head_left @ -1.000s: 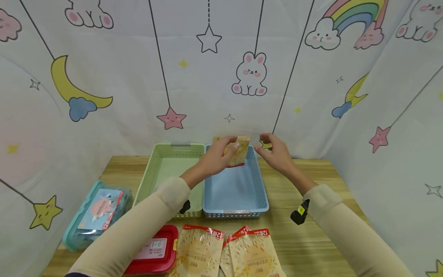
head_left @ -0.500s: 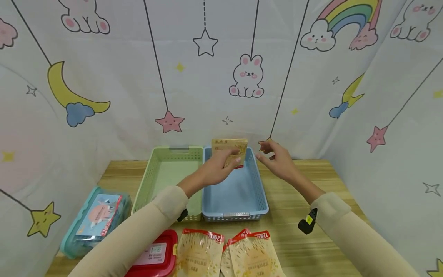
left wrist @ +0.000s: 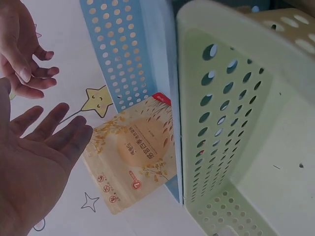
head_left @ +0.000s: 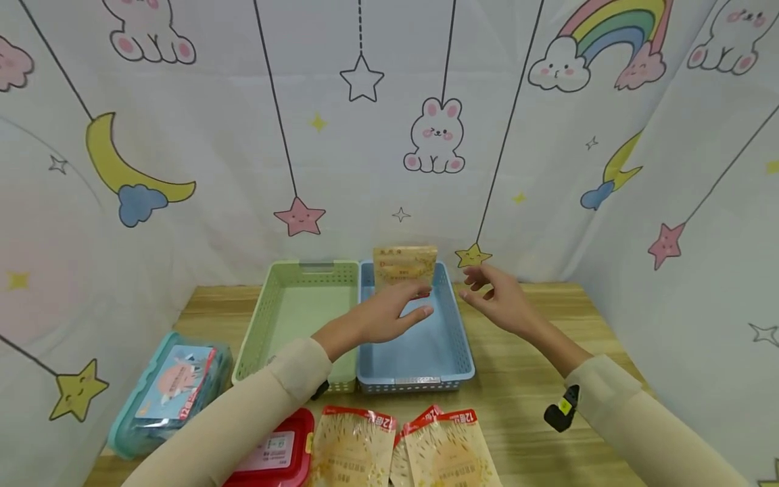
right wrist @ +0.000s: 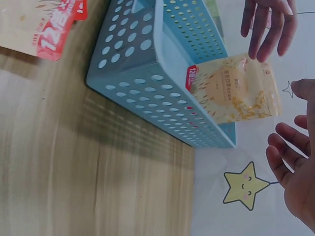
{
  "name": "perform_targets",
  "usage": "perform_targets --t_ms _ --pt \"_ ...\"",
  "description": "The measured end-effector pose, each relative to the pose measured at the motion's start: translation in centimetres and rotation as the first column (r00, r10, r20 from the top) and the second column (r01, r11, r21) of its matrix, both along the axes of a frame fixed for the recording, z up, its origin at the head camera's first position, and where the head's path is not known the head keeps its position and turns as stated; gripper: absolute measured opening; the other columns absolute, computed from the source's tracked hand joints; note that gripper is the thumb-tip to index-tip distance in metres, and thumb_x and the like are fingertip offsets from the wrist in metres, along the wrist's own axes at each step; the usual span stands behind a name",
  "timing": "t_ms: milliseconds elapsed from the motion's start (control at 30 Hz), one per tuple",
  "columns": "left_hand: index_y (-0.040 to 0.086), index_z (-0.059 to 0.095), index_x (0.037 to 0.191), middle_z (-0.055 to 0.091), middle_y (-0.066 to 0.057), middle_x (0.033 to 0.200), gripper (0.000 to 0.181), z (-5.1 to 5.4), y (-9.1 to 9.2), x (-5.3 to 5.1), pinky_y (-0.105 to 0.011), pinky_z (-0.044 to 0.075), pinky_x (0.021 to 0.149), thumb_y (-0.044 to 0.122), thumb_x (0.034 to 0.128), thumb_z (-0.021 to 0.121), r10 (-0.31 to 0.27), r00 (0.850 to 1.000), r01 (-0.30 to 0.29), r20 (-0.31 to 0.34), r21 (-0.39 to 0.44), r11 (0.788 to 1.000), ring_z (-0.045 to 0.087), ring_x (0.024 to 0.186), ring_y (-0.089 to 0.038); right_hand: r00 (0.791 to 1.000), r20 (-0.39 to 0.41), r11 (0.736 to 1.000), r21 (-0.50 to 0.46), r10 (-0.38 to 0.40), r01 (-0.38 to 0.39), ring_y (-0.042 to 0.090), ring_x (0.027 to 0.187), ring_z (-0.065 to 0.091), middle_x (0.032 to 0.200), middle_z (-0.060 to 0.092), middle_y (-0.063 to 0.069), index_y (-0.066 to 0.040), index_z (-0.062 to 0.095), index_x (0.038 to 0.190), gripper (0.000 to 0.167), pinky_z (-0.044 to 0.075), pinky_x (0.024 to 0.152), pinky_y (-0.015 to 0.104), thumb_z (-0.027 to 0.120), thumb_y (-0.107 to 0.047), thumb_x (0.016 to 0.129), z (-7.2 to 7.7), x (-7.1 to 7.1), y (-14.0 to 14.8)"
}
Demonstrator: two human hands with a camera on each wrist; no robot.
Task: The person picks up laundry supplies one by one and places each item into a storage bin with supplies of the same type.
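A beige pouch with a red end (head_left: pixel 404 264) stands upright at the far end of the blue basket (head_left: pixel 416 338), leaning on its back wall. My left hand (head_left: pixel 389 312) hovers over the basket in front of the pouch, fingers loosely extended and holding nothing. Just right of the basket's rim my right hand (head_left: pixel 502 297) hangs in the air, fingers relaxed and bent a little, also holding nothing. In the right wrist view the pouch (right wrist: pixel 231 88) shows its printed front, apart from both hands.
A green basket (head_left: pixel 313 304) adjoins the blue one on the left. Several similar pouches (head_left: pixel 450 450) lie on the near table edge. Beside them are a red-lidded box (head_left: pixel 298 439) and a teal container (head_left: pixel 176 385). A printed cloth (head_left: pixel 365 155) hangs behind.
My left hand has let go of the pouch and drawn back toward me, leaving it standing in the blue basket. The right hand has moved slightly back and to the right.
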State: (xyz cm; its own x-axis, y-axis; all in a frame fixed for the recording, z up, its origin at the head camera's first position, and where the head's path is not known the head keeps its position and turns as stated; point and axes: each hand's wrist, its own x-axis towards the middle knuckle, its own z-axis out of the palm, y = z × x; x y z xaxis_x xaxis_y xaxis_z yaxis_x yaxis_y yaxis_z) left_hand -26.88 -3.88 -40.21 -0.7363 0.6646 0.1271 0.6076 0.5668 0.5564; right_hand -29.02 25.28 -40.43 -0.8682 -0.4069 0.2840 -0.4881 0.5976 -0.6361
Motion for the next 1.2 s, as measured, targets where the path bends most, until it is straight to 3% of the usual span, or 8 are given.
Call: perform_targets --t_ms 200,333,567,867,1100,1200 --pt "0.016 0.054 0.153 0.058 -0.002 0.149 0.055 -0.3 0.3 0.8 -0.046 0.045 0.115 0.052 0.1113 0.049 -0.031 0.998 0.027 -0.060 -0.052 0.998 0.055 0.139 -0.022 1.000 -0.003 0.999 0.032 0.018 -0.018 0.021 0.100 0.065 0.115 0.071 0.010 -0.007 0.063 0.135 0.038 0.056 0.080 0.039 0.072 -0.026 0.103 -0.6 1.1 0.5" --pt "0.018 0.060 0.148 0.060 -0.001 0.147 0.050 -0.2 0.6 1.3 -0.044 0.048 0.112 0.050 0.1103 0.054 -0.062 0.993 0.054 -0.097 -0.084 0.995 0.058 0.136 -0.021 0.999 0.001 0.997 0.059 0.043 -0.043 0.020 0.096 0.064 0.113 0.071 0.013 -0.007 0.065 0.132 0.037 0.058 0.078 0.043 0.074 -0.026 0.102 -0.9 1.7 0.6" --pt "0.019 0.067 0.140 0.064 0.002 0.138 0.042 -0.1 0.8 1.8 -0.036 0.055 0.099 0.046 0.1081 0.061 -0.099 0.987 0.083 -0.127 -0.128 0.988 0.066 0.116 -0.013 0.995 0.009 0.993 0.061 0.102 -0.102 0.014 0.089 0.063 0.102 0.068 -0.001 -0.008 0.067 0.125 0.031 0.056 0.070 0.039 0.076 -0.024 0.100 -1.1 2.6 0.8" --pt "0.022 0.071 0.131 0.066 0.005 0.127 0.033 0.2 1.3 3.2 -0.030 0.057 0.091 0.042 0.1045 0.069 -0.221 0.953 0.180 -0.207 -0.199 0.963 0.066 0.111 -0.009 0.984 0.033 0.982 0.067 0.177 -0.179 0.012 0.080 0.063 0.090 0.066 -0.007 -0.014 0.068 0.112 0.019 0.056 0.065 0.035 0.078 -0.024 0.099 -1.0 3.8 0.8" --pt "0.023 0.072 0.130 0.065 0.005 0.126 0.033 0.5 1.6 3.9 -0.030 0.057 0.093 0.042 0.1034 0.071 -0.254 0.937 0.197 -0.238 -0.238 0.951 0.066 0.114 -0.011 0.975 0.039 0.972 0.079 0.219 -0.222 0.012 0.078 0.063 0.088 0.066 -0.008 -0.016 0.067 0.111 0.018 0.055 0.063 0.032 0.078 -0.024 0.099 -1.0 5.1 0.9" --pt "0.024 0.072 0.130 0.066 0.006 0.125 0.033 0.3 1.6 4.2 -0.028 0.057 0.091 0.043 0.1033 0.070 -0.280 0.917 0.206 -0.283 -0.266 0.942 0.066 0.111 -0.011 0.970 0.044 0.967 0.085 0.239 -0.242 0.010 0.077 0.062 0.088 0.066 -0.008 -0.016 0.066 0.111 0.018 0.055 0.062 0.030 0.078 -0.024 0.099 -1.2 5.7 0.9"
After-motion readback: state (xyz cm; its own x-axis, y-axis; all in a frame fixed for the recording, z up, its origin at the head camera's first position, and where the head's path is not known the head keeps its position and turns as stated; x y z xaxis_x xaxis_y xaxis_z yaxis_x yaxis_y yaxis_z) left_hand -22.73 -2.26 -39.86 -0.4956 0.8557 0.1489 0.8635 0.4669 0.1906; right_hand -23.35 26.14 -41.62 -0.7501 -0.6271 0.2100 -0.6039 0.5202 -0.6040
